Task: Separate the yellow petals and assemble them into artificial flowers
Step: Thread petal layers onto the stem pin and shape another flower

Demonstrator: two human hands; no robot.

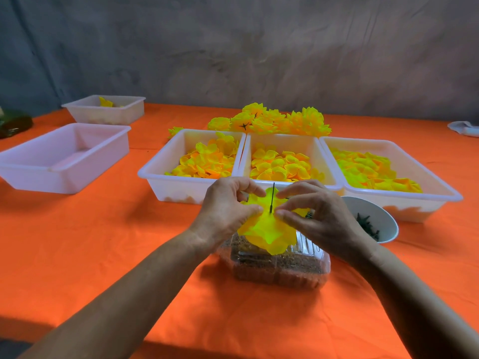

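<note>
While both hands work just above a clear plastic container (280, 268) near the table's front edge, they hold a yellow petal layer (267, 230) between them. The left hand (225, 213) pinches the layer's left side with thumb and fingers curled onto it, and the right hand (318, 216) pinches its right side the same way. A thin dark stem pin (272, 198) stands upright through the middle of the layer, between the two sets of fingertips. The clear container holds brownish material that is too blurred to name.

Behind the hands, three white trays sit side by side on the orange table (103, 242): the left tray (166, 182), the middle tray (285, 141) and the right tray (440, 200), each filled with loose yellow petals. Finished yellow flowers (274, 121) lie in a heap just behind those trays. A white bowl (383, 218) with dark green pieces stands just right of the right hand, in front of the right tray. Well off to the left are two more white trays, a near one (51, 177) and a far one (108, 116) that holds a few yellow pieces.
</note>
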